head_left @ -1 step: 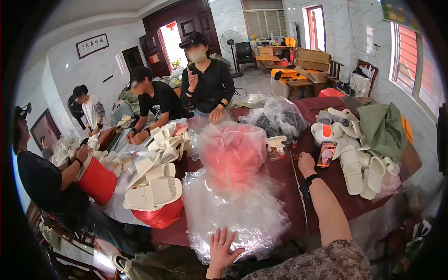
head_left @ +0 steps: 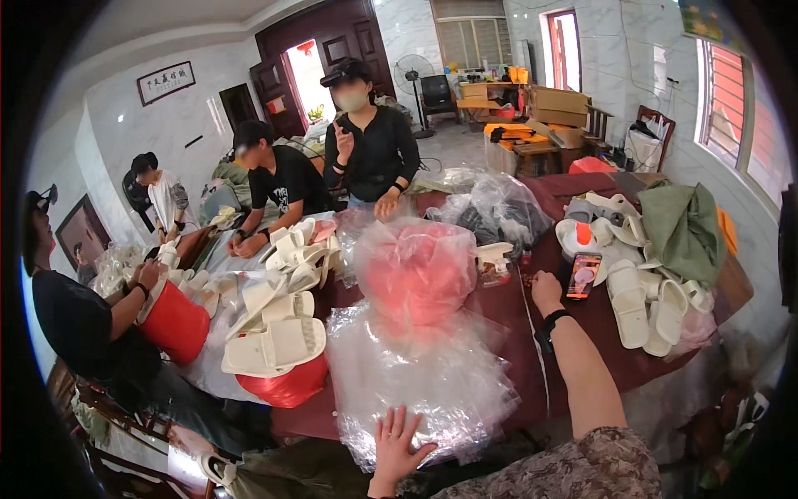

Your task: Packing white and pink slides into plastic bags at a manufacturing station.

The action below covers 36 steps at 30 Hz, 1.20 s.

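Clear plastic bags (head_left: 416, 382) lie flat in a loose, shiny stack along the near edge of a desk (head_left: 303, 420) covered in dark red. The person's left hand (head_left: 400, 441) rests palm down on the stack's near end, its grip spread, fingers fanned wide. Beyond the stack and to its right, the right hand (head_left: 546, 291) is at the desk with fingers curled; one cannot tell whether that grip is pinching anything. Farther right of the stack are a lit phone (head_left: 584, 276), cream slippers (head_left: 627, 303) and a green cloth (head_left: 683, 233). Directly behind the stack sits a puffed translucent bag (head_left: 413, 266), pinkish red inside. Left of the stack, more cream slippers (head_left: 278, 345) are piled over a red bag (head_left: 287, 386). On the stack's far side stands a masked co-worker (head_left: 378, 150) in black.
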Tool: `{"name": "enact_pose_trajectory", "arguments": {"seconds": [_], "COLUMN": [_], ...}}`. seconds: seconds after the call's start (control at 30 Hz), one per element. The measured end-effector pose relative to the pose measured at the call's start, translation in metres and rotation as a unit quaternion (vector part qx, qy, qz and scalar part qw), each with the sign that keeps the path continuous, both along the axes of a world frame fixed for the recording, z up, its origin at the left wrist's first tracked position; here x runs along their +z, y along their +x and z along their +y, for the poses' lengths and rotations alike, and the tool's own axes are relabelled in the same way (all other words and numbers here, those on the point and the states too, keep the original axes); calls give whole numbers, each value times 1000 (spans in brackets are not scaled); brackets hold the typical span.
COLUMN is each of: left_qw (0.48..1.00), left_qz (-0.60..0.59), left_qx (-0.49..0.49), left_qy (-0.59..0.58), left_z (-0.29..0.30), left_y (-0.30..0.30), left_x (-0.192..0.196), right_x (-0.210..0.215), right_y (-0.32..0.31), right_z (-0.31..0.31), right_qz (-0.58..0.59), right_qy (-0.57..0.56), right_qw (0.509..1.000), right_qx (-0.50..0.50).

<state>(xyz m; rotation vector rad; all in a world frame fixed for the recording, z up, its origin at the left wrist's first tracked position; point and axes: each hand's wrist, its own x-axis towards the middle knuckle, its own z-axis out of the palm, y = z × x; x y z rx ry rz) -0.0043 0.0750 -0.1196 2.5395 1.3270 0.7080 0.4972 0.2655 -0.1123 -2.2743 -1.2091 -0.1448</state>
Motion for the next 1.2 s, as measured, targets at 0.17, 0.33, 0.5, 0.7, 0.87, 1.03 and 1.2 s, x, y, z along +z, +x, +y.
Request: {"name": "enact_pose_trajectory", "arguments": {"seconds": [0.17,0.33,0.5,0.7,0.87,1.03,1.2], "left_qw": [1000,999,999,999,999,999,999], "left_qz": [2,5,1,-10,-20,-17,-13], "left_qx": [3,-11,-6,-11,-3,-14,-9], "left_qy": [1,-42,-46,-40,-28,-27,-41], "left_z": [-1,-6,-8,-8,-8,-7,-10], "left_y": [0,0,2,1,-3,-1,0], "left_x": [0,2,2,-1,-4,-3,-2], "right_x": [-7,0,-2,-5,-4,-42,-31], "right_y": [2,-9,1,10,1,38,26], "right_z": [19,32,34,53,51,75,53], "right_qz": [-42,-57,-82,-47,-47,-18,-54], "right_qy": [-3,-49,-78,-116,-81,-55,-24], "right_qw": [999,996,992,987,994,993,996], "right_qx": [-10,-37,-49,-100,-59,-103,-61]}}
